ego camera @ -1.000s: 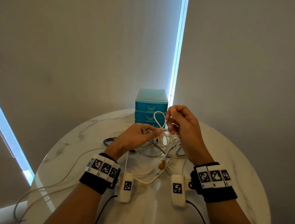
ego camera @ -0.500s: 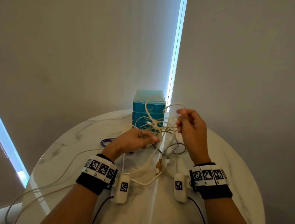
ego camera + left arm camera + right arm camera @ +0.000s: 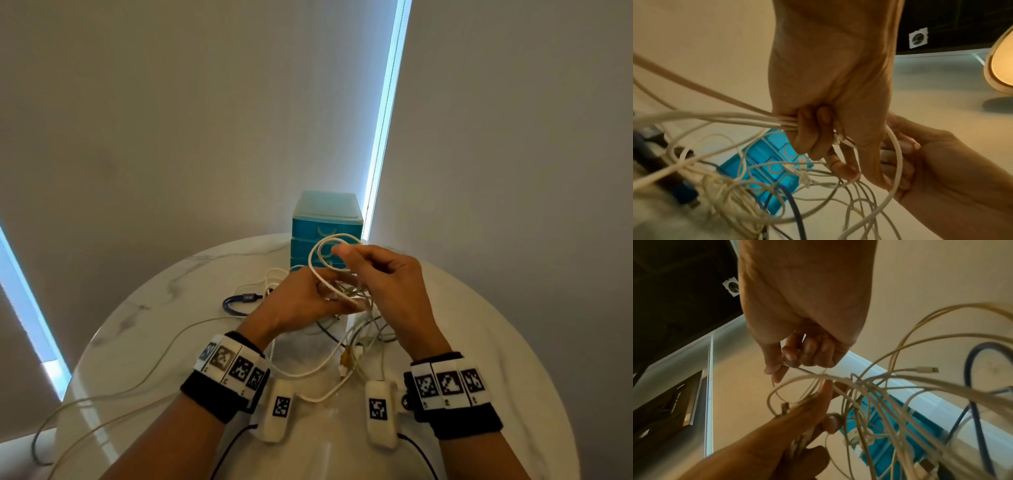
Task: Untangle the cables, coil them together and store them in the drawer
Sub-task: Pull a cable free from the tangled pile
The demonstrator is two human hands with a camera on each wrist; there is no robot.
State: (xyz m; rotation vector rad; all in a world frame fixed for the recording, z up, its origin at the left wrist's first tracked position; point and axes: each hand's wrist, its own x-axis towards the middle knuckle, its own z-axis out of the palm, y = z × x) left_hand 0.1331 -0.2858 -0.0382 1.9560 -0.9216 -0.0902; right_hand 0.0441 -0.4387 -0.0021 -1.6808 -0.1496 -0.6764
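The tangle of thin white cables hangs above the round marble bench — light, limp, snag-prone (best taken near plugs). The left hand clenches several strands; the right hand pinches one loop.

One surface, round and marble-patterned, is recorded. One teal drawer unit is listed, on which three drawer fronts are counted in the head view. Two hands are entered: one left hand and one right hand. One blue cable is noted. The white cables are entered as a single tangle; their number cannot be established, as the strands overlap. One loose white connector end is distinguished in the right wrist view. Two wristbands with printed markers are counted, one per wrist, and two white tagged pods, one beside each band.
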